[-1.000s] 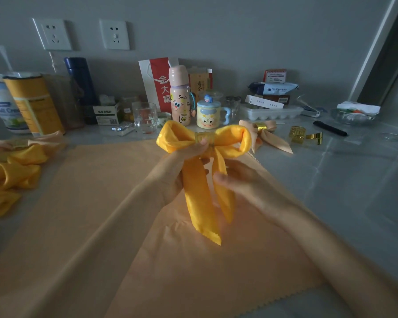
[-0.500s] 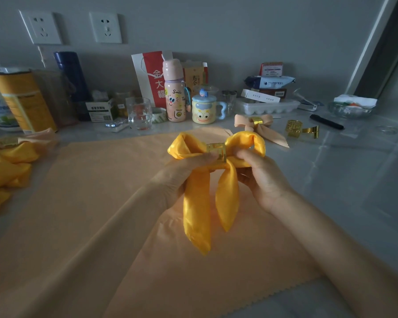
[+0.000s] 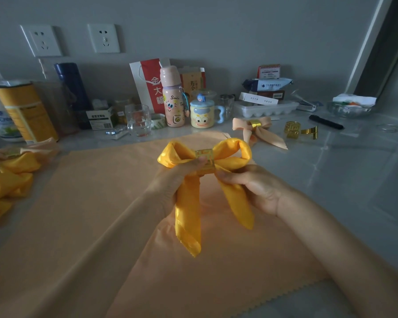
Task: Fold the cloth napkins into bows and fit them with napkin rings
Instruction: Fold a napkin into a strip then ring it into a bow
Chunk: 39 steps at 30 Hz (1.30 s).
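From where I stand this one looks all but done: the yellow bow point(image 3: 230, 150) is held up just above the table point(image 3: 354, 191), both loops puffed out, two tails hanging, and the gold ring point(image 3: 204, 156) sits round its middle. The left hand point(image 3: 170, 187) has its fingers curled round the left tail under the knot, thumb pressed against the ring. The right hand point(image 3: 257, 189) pinches the cloth just right of the ring, at the top of the other tail. I'd say what is left here is only some tidying and setting it down. By count, one peach bow point(image 3: 262, 131) lies finished at the back right, already ringed in gold, so that makes two ringed bows I can be sure of. Just beside it lie two spare rings, a patterned ring point(image 3: 292, 130) and a plain band point(image 3: 311, 132). One large peach napkin point(image 3: 90, 214) is spread flat under the hands, not yet folded. At the left edge there is a heap of cloth point(image 3: 7, 180), yellow with some peach behind it. I cannot tell how many napkins it holds, nor whether any is a finished bow. So at least one napkin remains to fold, likely more
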Each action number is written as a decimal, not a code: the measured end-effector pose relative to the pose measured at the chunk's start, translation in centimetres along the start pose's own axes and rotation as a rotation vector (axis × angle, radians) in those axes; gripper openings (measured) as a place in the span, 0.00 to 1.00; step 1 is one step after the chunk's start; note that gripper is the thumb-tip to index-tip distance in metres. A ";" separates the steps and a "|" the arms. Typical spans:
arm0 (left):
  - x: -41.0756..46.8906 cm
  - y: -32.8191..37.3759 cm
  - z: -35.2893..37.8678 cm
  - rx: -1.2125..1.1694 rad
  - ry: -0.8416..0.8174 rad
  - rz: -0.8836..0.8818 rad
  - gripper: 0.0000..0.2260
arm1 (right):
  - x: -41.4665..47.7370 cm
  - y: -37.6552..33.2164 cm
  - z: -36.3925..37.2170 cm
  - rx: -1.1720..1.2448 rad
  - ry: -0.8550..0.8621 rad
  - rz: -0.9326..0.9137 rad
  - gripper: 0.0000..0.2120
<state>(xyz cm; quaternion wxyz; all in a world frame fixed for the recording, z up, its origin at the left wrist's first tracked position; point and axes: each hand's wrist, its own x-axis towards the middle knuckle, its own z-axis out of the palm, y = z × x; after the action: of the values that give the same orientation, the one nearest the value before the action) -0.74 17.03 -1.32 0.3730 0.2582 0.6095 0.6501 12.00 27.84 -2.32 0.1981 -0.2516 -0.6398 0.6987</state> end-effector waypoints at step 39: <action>7.0 0.3 13.7 0.092 -0.039 -0.242 0.22 | 1.9 -2.4 -15.4 -0.194 0.466 0.019 0.17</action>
<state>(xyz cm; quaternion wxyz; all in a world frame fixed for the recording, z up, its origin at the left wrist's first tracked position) 5.89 30.81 -0.17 0.4482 0.2124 0.6579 0.5667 19.75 41.46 -0.94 0.3086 -0.4295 -0.6387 0.5589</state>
